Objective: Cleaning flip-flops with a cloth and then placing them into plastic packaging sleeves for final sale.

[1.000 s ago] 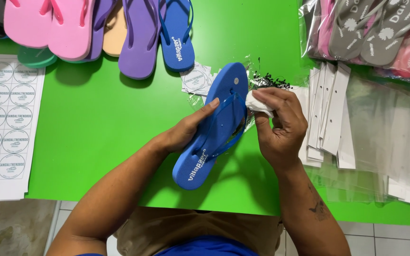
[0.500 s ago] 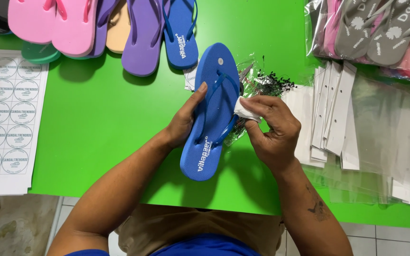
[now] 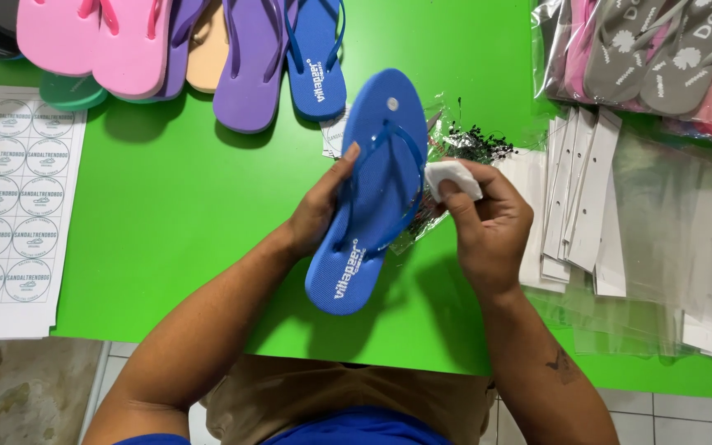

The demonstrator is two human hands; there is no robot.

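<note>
My left hand [image 3: 321,210] grips a blue flip-flop [image 3: 370,189] by its left edge and holds it above the green table [image 3: 175,214], toe end pointing away from me. My right hand [image 3: 488,222] pinches a small white pad [image 3: 452,177] between thumb and fingers, right beside the sandal's right strap. A crinkled clear plastic bag [image 3: 455,144] with small black bits lies on the table under and behind the sandal.
Several flip-flops, pink [image 3: 92,37], purple [image 3: 245,58] and blue [image 3: 315,49], lie along the far edge. A white sheet of round stickers [image 3: 6,206] sits at left. White card strips [image 3: 578,198], clear bags [image 3: 686,247] and bagged sandals [image 3: 661,49] fill the right.
The blue flip-flop has turned more upright and lifted slightly toward the far side. My right hand with the white pad has shifted from over the strap to just beside it.
</note>
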